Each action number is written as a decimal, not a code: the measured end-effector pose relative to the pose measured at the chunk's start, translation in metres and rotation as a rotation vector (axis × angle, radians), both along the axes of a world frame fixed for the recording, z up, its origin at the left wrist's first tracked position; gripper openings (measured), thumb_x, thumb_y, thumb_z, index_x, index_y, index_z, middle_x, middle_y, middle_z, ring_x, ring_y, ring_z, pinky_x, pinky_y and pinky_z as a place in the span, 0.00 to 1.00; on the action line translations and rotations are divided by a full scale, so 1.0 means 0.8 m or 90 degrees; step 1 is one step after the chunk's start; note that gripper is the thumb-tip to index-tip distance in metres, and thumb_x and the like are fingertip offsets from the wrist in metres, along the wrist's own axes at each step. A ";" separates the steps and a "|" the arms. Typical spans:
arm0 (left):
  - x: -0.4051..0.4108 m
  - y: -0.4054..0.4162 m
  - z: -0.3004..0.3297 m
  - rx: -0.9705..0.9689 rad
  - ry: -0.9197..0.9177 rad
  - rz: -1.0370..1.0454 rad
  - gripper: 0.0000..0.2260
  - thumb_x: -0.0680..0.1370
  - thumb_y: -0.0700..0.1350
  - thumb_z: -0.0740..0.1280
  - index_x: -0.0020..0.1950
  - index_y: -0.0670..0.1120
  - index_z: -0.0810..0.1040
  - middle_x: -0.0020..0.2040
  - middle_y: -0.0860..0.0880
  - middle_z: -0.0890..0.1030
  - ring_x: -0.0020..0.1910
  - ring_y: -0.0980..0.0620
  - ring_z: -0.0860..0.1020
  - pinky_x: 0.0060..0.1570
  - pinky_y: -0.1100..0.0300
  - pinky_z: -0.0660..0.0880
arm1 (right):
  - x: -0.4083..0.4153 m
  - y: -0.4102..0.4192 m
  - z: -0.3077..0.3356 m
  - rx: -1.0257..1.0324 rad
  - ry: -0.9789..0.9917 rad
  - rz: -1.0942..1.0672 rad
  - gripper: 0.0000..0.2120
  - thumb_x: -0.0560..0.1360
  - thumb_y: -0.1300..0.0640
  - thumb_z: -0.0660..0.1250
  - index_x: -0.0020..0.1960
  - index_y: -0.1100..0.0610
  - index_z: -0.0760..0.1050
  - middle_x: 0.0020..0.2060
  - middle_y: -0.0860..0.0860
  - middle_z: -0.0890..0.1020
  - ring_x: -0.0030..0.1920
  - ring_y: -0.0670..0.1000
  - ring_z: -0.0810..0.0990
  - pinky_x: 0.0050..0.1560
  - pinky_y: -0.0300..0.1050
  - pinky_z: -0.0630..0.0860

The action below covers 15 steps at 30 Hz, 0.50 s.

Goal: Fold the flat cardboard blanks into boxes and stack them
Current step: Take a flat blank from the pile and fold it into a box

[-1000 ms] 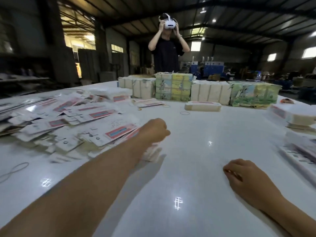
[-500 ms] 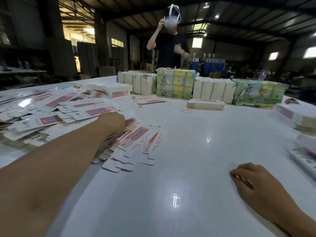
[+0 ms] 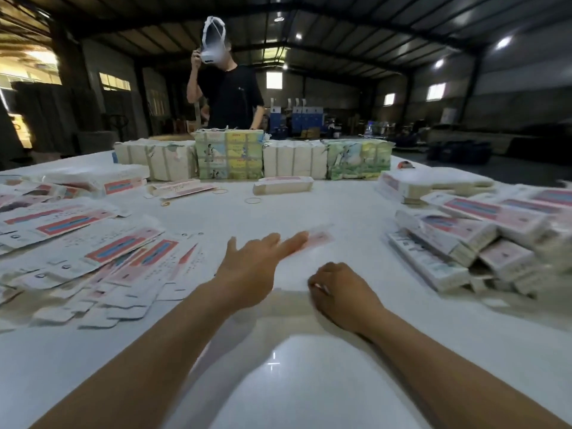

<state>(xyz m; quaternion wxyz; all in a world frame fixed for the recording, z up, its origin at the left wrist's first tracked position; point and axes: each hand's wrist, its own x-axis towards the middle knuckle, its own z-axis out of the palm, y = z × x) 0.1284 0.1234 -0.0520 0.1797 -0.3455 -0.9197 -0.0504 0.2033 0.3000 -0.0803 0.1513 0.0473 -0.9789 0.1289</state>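
Reaching across the white bench, your left hand lies flat with its fingers straight and spread, pressing on a single flat blank that sits in the middle of the bench between your two hands. That blank is badly blurred, so its outline is only a guess, but its long axis appears to run from near you on the left away toward the far right, with its pink-printed end just beyond your left fingertips. Your right hand rests at the blank's near right edge with fingers curled under; whether they pinch the card I cannot tell. The loose pile of blanks lies to your left, the folded boxes are stacked to your right.
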 end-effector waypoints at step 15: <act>0.037 -0.005 -0.033 -0.042 -0.035 -0.022 0.29 0.68 0.73 0.38 0.61 0.70 0.23 0.76 0.55 0.47 0.73 0.49 0.47 0.72 0.39 0.43 | 0.023 0.026 0.030 -0.937 -0.167 0.089 0.13 0.80 0.55 0.59 0.55 0.64 0.75 0.38 0.58 0.84 0.33 0.55 0.83 0.25 0.42 0.76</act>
